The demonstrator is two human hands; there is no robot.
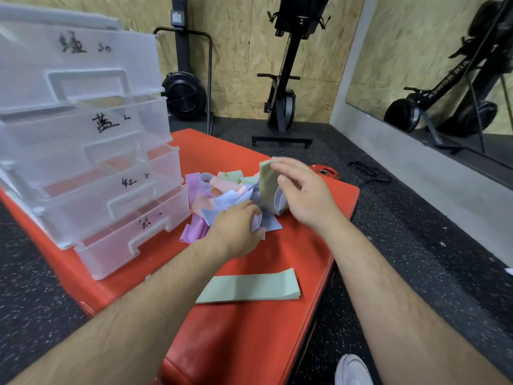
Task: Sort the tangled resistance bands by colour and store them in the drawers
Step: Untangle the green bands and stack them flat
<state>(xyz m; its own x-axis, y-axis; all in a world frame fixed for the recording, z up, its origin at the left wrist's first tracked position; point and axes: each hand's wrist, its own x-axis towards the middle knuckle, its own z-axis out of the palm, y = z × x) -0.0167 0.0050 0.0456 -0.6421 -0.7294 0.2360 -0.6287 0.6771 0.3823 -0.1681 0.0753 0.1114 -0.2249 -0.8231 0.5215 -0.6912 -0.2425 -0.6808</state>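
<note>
1. Resistance bands [219, 191] are lying tangled on the red mat [249, 343], just beside the drawers [97, 168].
2. We are pinching a green band [268, 180] with our right hand [305, 197].
3. Our left hand [236, 230] is gripping a blue band [256, 222].
4. A flat green stack [249, 287] is lying nearer us.

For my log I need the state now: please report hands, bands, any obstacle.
Left hand grips blue band in tangled pile. Right hand pinches green band, lower end in the pile. Green stack flat on red mat. Drawers open, unblocked.
</note>
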